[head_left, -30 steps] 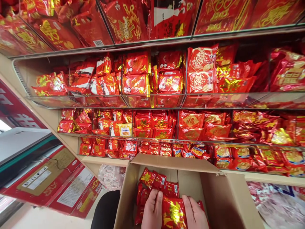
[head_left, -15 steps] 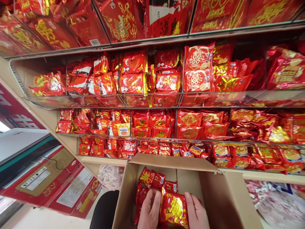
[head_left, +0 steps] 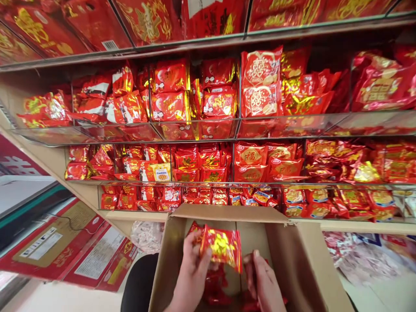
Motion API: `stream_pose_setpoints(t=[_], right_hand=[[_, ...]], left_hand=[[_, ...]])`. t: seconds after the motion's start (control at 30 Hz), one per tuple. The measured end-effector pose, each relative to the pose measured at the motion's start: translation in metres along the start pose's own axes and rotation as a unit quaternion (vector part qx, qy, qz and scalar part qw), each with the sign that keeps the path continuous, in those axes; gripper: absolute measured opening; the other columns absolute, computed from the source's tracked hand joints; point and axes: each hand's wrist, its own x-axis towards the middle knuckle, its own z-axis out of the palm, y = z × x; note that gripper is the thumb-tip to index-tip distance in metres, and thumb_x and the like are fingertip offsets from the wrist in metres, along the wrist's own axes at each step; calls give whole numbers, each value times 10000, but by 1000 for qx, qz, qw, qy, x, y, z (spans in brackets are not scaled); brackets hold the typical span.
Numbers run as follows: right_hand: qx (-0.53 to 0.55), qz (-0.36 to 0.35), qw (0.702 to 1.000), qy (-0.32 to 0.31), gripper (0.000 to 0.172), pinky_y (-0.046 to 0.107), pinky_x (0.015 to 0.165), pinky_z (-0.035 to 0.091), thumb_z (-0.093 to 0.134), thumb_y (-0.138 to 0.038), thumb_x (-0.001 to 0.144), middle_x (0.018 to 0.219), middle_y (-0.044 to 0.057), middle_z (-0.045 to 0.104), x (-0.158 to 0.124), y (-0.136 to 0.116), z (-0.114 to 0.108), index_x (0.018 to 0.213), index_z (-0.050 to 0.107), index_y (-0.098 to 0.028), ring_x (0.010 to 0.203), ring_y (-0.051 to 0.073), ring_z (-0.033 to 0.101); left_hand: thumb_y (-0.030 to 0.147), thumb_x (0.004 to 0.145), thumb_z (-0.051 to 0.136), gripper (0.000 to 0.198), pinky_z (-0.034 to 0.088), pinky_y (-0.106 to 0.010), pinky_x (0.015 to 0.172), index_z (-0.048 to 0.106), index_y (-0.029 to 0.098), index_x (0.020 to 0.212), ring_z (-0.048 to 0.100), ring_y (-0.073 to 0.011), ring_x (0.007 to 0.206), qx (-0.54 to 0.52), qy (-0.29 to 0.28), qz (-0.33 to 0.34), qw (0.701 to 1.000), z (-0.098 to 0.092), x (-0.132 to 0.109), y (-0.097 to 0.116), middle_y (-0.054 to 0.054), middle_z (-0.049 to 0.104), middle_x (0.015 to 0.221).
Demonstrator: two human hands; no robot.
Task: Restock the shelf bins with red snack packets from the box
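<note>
An open cardboard box [head_left: 292, 260] stands in front of me, with several red snack packets [head_left: 217, 288] lying in its bottom. My left hand [head_left: 191, 271] and my right hand [head_left: 263, 281] both grip a stack of red and gold foil packets [head_left: 222, 247], one hand on each side, and hold it above the box's inside. The fingers of both hands are closed on the packets' edges.
Glass shelves [head_left: 208, 130] packed with red and gold packets fill the wall behind the box. Flat red cartons [head_left: 68, 247] lie on the floor at the left. A dark round stool [head_left: 138, 281] stands by the box's left side. Clear bags [head_left: 357, 260] lie at right.
Both hands have lifted the stack of packets up out of the box's bottom, toward the shelves. The view has tilted slightly downward and to the right.
</note>
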Motion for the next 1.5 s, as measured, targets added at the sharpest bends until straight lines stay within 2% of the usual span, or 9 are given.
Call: stream_pose_setpoints(t=[0.17, 0.33, 0.47, 0.7, 0.9, 1.03, 1.1, 1.2, 1.5], right_hand=[[-17, 64, 997, -35, 479, 151, 301, 200, 497, -639, 645, 388, -93, 413, 7, 24, -21, 717, 466, -167, 279, 33, 303], [-61, 85, 993, -56, 455, 143, 298, 173, 484, -624, 653, 386, -102, 408, 11, 42, -25, 718, 451, -175, 267, 29, 312], [-95, 87, 988, -86, 432, 141, 294, 163, 460, -617, 660, 397, -102, 406, 13, 46, -24, 668, 419, -187, 261, 23, 321], [-138, 74, 980, -126, 402, 152, 310, 196, 409, -596, 700, 422, -96, 420, 16, 51, -26, 644, 379, -198, 281, 29, 348], [-171, 67, 973, -141, 373, 151, 320, 198, 381, -563, 727, 434, -86, 432, 15, 51, -24, 670, 400, -195, 297, 35, 366], [-189, 71, 968, -152, 359, 149, 314, 196, 385, -550, 732, 432, -86, 421, 15, 52, -22, 676, 407, -197, 297, 36, 360], [-193, 73, 966, -153, 355, 146, 315, 198, 388, -546, 736, 442, -84, 426, 16, 53, -23, 683, 417, -195, 302, 36, 368], [-193, 72, 967, -153, 355, 146, 318, 208, 396, -543, 734, 448, -82, 433, 15, 53, -25, 695, 434, -193, 306, 38, 374], [-193, 86, 967, -142, 332, 152, 324, 223, 407, -525, 729, 455, -82, 441, 14, 51, -24, 696, 459, -198, 314, 47, 386]], left_hand=[[316, 753, 544, 206, 485, -221, 552, 483, 228, 928, 591, -88, 571, 49, 21, 141, 989, -8, 50, 76, 43, 536, 719], [281, 736, 550, 208, 347, -128, 353, 504, 211, 927, 547, -47, 483, 118, 46, 238, 963, -1, 109, 133, 40, 484, 724], [277, 750, 526, 299, 266, -117, 308, 457, 207, 1033, 508, -23, 431, 209, 31, 197, 957, 19, 140, 158, 18, 517, 799], [290, 796, 428, 331, 393, -212, 383, 495, 130, 1078, 536, -92, 447, 444, 81, 209, 868, 30, 189, 177, -80, 615, 891], [220, 756, 461, 335, 391, -457, 830, 565, 178, 1072, 545, -311, 944, 601, 102, 271, 745, 18, 189, 184, -134, 583, 1012], [216, 807, 358, 389, 365, -479, 871, 481, 176, 1174, 475, -322, 1038, 743, 40, 372, 555, 20, 180, 175, -155, 527, 1115], [203, 804, 357, 430, 349, -431, 921, 420, 140, 1225, 421, -290, 1103, 758, -5, 408, 509, 24, 185, 169, -148, 492, 1193], [211, 786, 380, 503, 366, -403, 922, 338, 133, 1280, 422, -271, 1112, 750, -8, 380, 541, 29, 198, 166, -135, 466, 1244], [218, 786, 397, 369, 357, -278, 938, 534, 203, 1128, 488, -211, 1089, 743, -27, 326, 584, 39, 230, 186, -20, 577, 1159]])
